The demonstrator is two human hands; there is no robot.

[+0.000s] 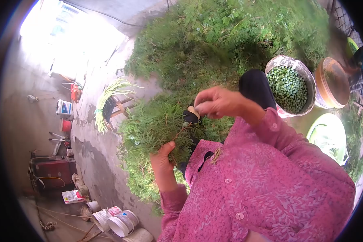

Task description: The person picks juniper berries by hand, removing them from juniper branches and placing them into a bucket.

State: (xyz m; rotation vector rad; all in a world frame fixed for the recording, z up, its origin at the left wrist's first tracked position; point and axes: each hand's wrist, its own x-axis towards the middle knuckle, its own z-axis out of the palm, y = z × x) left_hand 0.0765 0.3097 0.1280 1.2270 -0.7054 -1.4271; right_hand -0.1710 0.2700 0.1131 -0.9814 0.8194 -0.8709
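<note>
My left hand (162,161) is closed around the stem of a leafy evergreen branch (157,125), its thumb pressed on top. The branch's flat, scaly green sprays spread out over my lap. Just to the right of it, my right hand (218,103) is raised with curled fingers, apart from the held stem. Whatever may be between those fingertips is too small to make out. Near my right knee stands a bucket (272,64) holding many small round green cones (290,88). A bit of sprig (216,156) clings to my pink patterned shirt.
A large heap of evergreen branches (230,36) lies ahead. Beside the cone bucket are a tan bucket (338,80) and a pale green-white container (328,135). A wooden stool (120,107) with green strands stands left. White buckets (123,224) and a dark red box (54,173) sit farther left.
</note>
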